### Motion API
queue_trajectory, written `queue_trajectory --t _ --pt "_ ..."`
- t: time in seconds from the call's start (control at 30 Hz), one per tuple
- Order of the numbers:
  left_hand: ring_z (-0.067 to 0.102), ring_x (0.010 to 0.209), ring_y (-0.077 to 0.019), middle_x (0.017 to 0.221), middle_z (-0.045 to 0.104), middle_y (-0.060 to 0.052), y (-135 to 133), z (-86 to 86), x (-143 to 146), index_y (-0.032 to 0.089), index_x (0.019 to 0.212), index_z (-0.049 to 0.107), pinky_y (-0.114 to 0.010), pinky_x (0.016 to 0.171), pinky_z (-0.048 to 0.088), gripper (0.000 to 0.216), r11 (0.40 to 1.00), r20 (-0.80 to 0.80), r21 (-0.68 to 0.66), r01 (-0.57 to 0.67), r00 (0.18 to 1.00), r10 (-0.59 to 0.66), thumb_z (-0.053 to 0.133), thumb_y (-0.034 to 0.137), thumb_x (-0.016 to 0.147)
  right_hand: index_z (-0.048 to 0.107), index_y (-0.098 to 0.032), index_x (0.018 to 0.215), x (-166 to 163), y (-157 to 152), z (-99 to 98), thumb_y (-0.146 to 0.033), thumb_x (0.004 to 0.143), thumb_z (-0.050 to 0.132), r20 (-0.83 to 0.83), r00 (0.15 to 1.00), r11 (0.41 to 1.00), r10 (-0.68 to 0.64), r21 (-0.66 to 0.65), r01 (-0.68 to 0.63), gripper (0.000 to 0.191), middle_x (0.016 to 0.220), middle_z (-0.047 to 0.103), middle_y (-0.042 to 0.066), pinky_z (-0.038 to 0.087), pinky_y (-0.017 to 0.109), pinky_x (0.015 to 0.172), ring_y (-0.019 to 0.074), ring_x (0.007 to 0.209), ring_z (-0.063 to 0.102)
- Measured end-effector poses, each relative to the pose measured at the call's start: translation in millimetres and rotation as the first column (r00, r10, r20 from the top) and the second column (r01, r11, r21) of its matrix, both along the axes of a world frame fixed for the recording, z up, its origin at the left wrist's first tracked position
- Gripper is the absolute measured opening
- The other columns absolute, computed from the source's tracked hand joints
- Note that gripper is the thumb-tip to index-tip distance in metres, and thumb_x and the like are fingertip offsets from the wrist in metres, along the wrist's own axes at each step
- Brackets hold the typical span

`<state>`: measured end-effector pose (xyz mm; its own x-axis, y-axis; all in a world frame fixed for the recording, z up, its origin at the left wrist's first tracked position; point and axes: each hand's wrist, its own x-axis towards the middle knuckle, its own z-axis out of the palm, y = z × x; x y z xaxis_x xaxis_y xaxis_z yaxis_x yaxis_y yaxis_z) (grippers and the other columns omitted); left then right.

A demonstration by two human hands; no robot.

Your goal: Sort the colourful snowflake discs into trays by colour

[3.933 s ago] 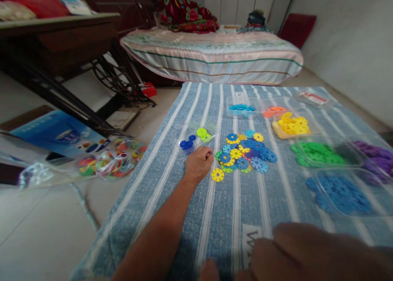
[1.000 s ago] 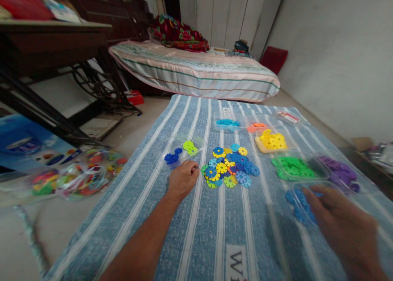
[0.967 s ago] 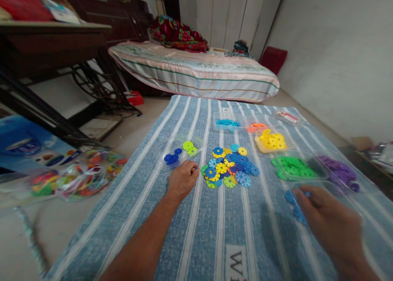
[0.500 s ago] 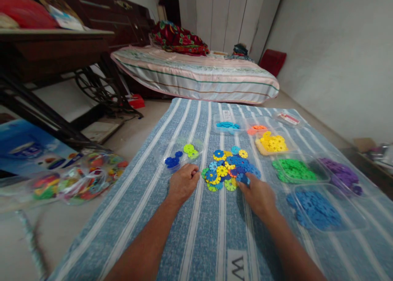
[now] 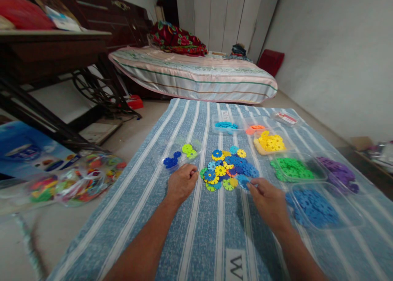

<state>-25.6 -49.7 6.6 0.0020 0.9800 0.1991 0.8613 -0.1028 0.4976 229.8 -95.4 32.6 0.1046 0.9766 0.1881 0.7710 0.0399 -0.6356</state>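
Observation:
A mixed pile of flower-shaped plastic discs [image 5: 220,170], notched at the rim, lies on the striped cloth in yellow, blue, green and orange. At the pile's near right edge my right hand [image 5: 270,203] pinches a blue notched disc [image 5: 243,182] between thumb and finger. My left hand [image 5: 182,183] is closed just left of the pile; whatever its curled fingers hold is hidden. Beyond it, a clear shallow tray [image 5: 199,143] has dark blue discs [image 5: 170,161] and lime green discs [image 5: 189,151].
To the right stand clear boxes of yellow discs [image 5: 272,142], green discs [image 5: 291,169], purple discs [image 5: 337,172] and blue discs [image 5: 313,207]. Light blue discs [image 5: 226,126] and orange discs [image 5: 254,129] sit farther back. A bed [image 5: 196,78] is behind the table.
My right hand has drawn back to the right from the pile, and the blue disc at its fingertips now shows. My left hand has stayed nearly still.

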Motion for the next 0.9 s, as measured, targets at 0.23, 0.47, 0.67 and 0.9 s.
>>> queue_trajectory --t 0.23,0.47,0.67,0.9 --pt "0.054 0.07 -0.013 0.075 0.059 -0.001 0.9 -1.8 -0.4 0.019 0.079 0.059 -0.023 0.066 0.039 0.013 1.0 -0.007 -0.006 0.014 1.0 -0.014 0.047 0.022 0.079 0.065 -0.023 0.081 80.2 -31.8 43.3 -0.059 0.079 0.039 0.224 0.9 0.923 -0.374 0.188 0.337 0.044 0.067 0.066 0.003 0.045 0.032 0.057 0.0217 0.062 0.063" --pt "0.055 0.071 -0.0128 0.076 0.06 -0.001 -0.8 -1.2 0.8 0.019 0.079 0.059 -0.023 0.067 0.039 0.012 1.0 0.001 -0.005 -0.001 1.0 0.001 0.048 0.022 0.079 0.064 -0.023 0.092 73.7 -34.9 36.7 -0.062 0.082 0.034 0.275 0.905 0.941 -0.325 0.191 0.28 0.05 0.072 0.068 0.005 0.047 0.036 0.058 0.0245 0.062 0.064" --pt "0.055 0.071 -0.0128 0.076 0.06 -0.001 -2.5 -2.1 0.8 0.019 0.08 0.06 -0.024 0.068 0.039 0.012 1.0 -0.001 -0.002 0.004 1.0 -0.004 0.048 0.022 0.079 0.064 -0.021 0.103 -30.4 -10.8 10.8 -0.042 0.088 0.043 0.256 0.944 0.976 0.21 -0.006 -0.216 0.033 0.064 0.068 0.001 0.04 0.023 0.052 0.0159 0.055 0.063" --pt "0.055 0.072 -0.013 0.077 0.06 -0.001 -3.4 -3.0 0.5 0.019 0.079 0.06 -0.024 0.067 0.038 0.013 1.0 0.005 0.009 0.01 1.0 -0.01 0.048 0.022 0.08 0.055 -0.018 0.113 -101.6 27.8 8.5 -0.04 0.091 0.041 0.52 0.78 0.93 0.348 -0.299 -0.215 0.035 0.08 0.069 0.011 0.042 0.028 0.059 0.0227 0.072 0.066"
